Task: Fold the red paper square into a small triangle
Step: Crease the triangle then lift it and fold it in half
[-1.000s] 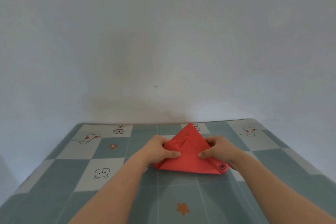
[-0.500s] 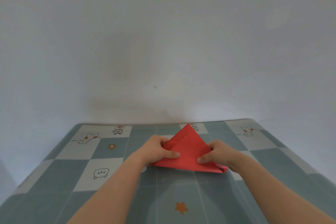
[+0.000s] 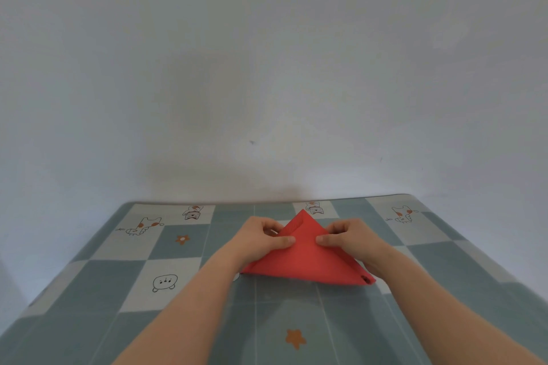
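Observation:
The red paper [image 3: 305, 258] lies folded into a triangle on the table, apex pointing away from me toward the wall, long edge nearest me. My left hand [image 3: 261, 238] pinches its left slanted edge, thumb on top near the middle. My right hand [image 3: 348, 237] pinches the right slanted edge the same way. The two thumbs almost face each other across the upper half of the triangle. A small dark mark shows at the paper's near right corner. The left corner is partly hidden under my left wrist.
The table [image 3: 178, 261] carries a grey-green and pale checked cloth with cartoon animals and orange stars. A plain pale wall [image 3: 267, 68] rises directly behind the far edge. The table's left and right edges fall away at the sides.
Both hands have slid up the slanted edges toward the apex, thumbs now closer together. The paper lies flatter than one second ago, when its top layer bulged.

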`<state>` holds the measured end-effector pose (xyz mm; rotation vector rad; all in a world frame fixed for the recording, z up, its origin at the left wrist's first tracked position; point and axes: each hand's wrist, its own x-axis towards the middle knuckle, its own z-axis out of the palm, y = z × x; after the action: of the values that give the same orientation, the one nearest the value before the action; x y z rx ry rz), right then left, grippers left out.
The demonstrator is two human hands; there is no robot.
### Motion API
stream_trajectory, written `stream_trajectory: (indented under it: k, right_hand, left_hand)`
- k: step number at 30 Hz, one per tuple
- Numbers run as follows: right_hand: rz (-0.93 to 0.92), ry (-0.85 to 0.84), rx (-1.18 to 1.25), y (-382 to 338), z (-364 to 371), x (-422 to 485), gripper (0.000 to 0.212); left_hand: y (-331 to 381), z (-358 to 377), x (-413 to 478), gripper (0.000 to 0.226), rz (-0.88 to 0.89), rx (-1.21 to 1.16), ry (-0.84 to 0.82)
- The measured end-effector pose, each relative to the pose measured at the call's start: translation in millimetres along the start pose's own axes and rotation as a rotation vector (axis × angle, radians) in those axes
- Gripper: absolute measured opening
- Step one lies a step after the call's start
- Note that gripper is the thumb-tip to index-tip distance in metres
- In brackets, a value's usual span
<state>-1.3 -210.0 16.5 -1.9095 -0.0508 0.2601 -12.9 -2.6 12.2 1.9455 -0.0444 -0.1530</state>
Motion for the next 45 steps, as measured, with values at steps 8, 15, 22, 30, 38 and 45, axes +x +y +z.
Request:
stream_trajectory:
  k: [8, 15, 22, 30, 38, 45]
  right_hand:
    - [0.01, 0.03, 0.05, -1.9, 2.2, -5.7, 0.027]
    - [-0.017, -0.015, 0.091, -6.1, 3.9, -8.6, 0.014]
    - [-0.042, 0.013, 0.072, -8.1, 5.4, -7.9, 0.014]
    - [-0.028, -0.066, 0.083, -10.2, 5.2, -12.2, 0.007]
    - [-0.022, 0.002, 0.055, -8.0, 3.1, -8.0, 0.021]
    - [-0.023, 0.024, 0.05, -6.7, 6.1, -9.2, 0.011]
  left_hand:
    - [5.1, 7.7, -0.7, 0.005, 0.005, -0.045, 0.069]
    - [6.0, 9.3, -2.1, 0.014, 0.014, -0.035, 0.076]
    - [7.6, 9.5, -4.9, 0.018, 0.011, -0.078, 0.01]
    - [7.8, 10.6, -5.2, 0.007, 0.031, -0.077, 0.042]
    - [8.1, 4.6, -6.9, 0.035, -0.047, 0.068, -0.144]
    - [7.3, 1.2, -5.1, 0.027, -0.058, 0.154, -0.13]
